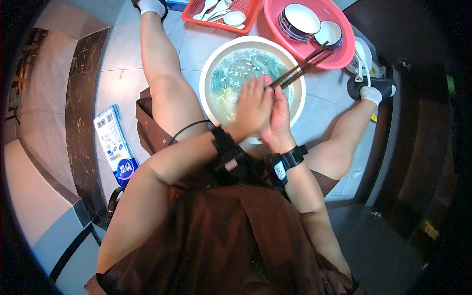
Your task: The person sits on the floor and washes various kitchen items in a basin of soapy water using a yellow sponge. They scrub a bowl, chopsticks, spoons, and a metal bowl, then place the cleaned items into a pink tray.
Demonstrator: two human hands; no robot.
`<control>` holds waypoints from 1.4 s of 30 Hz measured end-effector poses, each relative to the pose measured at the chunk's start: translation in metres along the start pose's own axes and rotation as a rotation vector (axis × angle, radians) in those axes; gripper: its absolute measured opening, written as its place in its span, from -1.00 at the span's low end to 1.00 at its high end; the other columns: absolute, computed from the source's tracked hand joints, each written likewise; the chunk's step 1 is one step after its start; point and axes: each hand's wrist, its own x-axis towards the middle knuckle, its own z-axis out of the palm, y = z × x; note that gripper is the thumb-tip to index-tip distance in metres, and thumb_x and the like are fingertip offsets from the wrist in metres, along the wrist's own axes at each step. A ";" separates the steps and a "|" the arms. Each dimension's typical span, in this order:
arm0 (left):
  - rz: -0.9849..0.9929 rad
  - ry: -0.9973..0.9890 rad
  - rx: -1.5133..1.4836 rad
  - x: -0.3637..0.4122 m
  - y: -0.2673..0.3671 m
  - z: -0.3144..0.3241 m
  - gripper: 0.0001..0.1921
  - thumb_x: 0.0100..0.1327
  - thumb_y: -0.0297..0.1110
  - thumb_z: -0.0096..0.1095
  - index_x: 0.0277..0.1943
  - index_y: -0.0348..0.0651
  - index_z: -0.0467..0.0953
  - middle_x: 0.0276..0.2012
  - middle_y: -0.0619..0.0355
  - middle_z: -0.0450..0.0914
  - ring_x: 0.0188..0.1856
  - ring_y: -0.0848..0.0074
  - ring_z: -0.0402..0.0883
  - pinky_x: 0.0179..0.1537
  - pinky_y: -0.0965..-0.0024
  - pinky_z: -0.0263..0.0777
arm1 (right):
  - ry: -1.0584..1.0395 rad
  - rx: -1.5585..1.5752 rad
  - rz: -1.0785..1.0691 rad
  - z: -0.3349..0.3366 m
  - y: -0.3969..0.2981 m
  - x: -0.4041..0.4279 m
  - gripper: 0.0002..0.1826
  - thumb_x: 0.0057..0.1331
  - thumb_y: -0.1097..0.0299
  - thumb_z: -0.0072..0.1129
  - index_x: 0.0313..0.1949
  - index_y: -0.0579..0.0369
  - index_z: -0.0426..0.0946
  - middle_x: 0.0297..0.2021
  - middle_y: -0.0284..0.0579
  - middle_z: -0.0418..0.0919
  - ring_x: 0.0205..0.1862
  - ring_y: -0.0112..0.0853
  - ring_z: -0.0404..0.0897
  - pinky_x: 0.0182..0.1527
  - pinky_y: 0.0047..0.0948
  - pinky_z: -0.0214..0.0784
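Over a round cream basin (pixel 206 86) of soapy, greenish water, my two hands are pressed together around several dark brown chopsticks (pixel 306 69). My left hand (pixel 252 107) lies flat on top with its fingers extended. Beneath and beside it, my right hand (pixel 279 121) is turned palm inward, its fingertips by the chopsticks. The sticks point up and right, out past the basin's rim; their lower ends are hidden between the palms. Something yellowish (pixel 228 96) shows in the foamy water left of my hands.
A red plastic basket (pixel 190 18) holds white spoons. A pink basin (pixel 348 48) holds stacked bowls (pixel 302 20). Plates with white spoons (pixel 363 55) stand by my right foot. A blue-and-white package (pixel 114 142) lies on the tiled floor at left. Dark cabinets flank the right side.
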 end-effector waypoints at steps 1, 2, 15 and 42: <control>0.034 0.015 -0.024 -0.004 0.007 -0.001 -0.46 0.40 -0.14 -0.14 0.27 -0.41 0.24 0.29 -0.38 0.20 0.35 -0.25 0.10 0.34 -0.15 -0.04 | 0.011 0.025 0.029 -0.002 -0.002 0.001 -0.37 0.41 -0.06 -0.11 0.38 -0.12 0.13 0.37 -0.21 0.15 0.38 -0.25 0.16 0.39 -0.12 -0.03; -0.002 0.045 -0.052 -0.009 0.013 0.003 -0.48 0.40 -0.17 -0.13 0.24 -0.44 0.26 0.27 -0.38 0.23 0.33 -0.25 0.13 0.33 -0.15 -0.02 | 0.021 0.050 0.059 -0.004 -0.004 0.001 -0.36 0.41 -0.06 -0.12 0.39 -0.10 0.12 0.38 -0.21 0.14 0.38 -0.26 0.15 0.39 -0.14 -0.03; -0.053 -0.118 -0.314 0.002 0.026 -0.030 -0.50 0.37 -0.30 -0.09 0.29 -0.40 0.23 0.30 -0.27 0.24 0.37 0.04 0.19 0.36 0.22 0.04 | 0.073 -0.114 -0.020 0.008 -0.018 0.008 -0.46 0.51 -0.04 -0.26 0.30 0.03 0.25 0.22 -0.22 0.29 0.26 -0.42 0.24 0.29 -0.36 0.12; -0.086 -0.524 -0.260 -0.027 0.042 -0.090 -0.72 0.41 -0.20 -0.04 -0.20 -0.29 0.42 -0.48 -0.22 0.51 -0.37 -0.08 0.52 -0.31 -0.02 0.33 | 0.457 -0.090 -0.323 -0.015 -0.096 0.055 -0.61 0.51 -0.02 -0.26 -0.37 -0.03 0.29 -0.71 -0.42 0.12 -0.75 -0.53 0.06 -0.53 -0.54 0.19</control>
